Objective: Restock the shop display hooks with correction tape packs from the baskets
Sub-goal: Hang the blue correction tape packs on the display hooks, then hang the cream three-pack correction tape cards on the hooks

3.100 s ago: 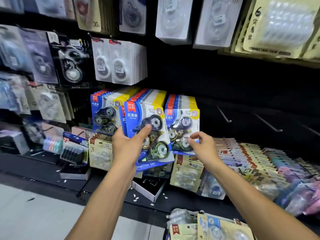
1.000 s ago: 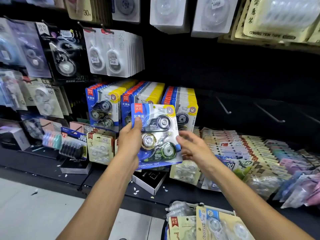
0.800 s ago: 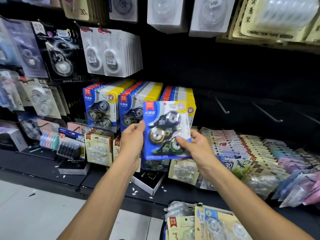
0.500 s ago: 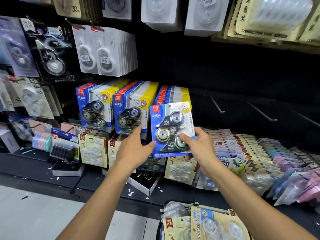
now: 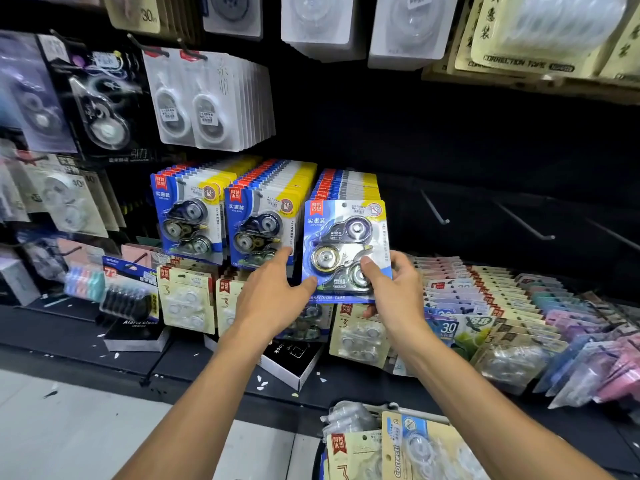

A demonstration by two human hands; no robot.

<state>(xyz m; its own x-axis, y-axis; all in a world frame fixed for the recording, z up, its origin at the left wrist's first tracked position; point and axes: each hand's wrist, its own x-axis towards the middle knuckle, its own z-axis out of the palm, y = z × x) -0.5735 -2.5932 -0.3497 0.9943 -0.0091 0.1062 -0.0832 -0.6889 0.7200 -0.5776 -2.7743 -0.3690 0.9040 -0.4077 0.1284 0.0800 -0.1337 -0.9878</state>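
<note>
Correction tape pack (image 5: 346,249) is up against the front of the third blue stack (image 5: 346,183) on its hook. Right hand (image 5: 398,292) pinches its lower right corner, left hand (image 5: 273,299) fingers relaxed, thumb touching the lower left edge. Looks light, stiff card with slick blister, so I'd hold the card edges, not the bubble.

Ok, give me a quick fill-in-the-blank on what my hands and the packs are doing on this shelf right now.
1. The right hand grips a ____ pack.
2. That pack is in front of the ____ of three blue rows.
3. The left hand touches the pack's ____ edge.
4. The hooks right of the blue rows are ____.

Missing: blue; rightmost; left; empty
</note>
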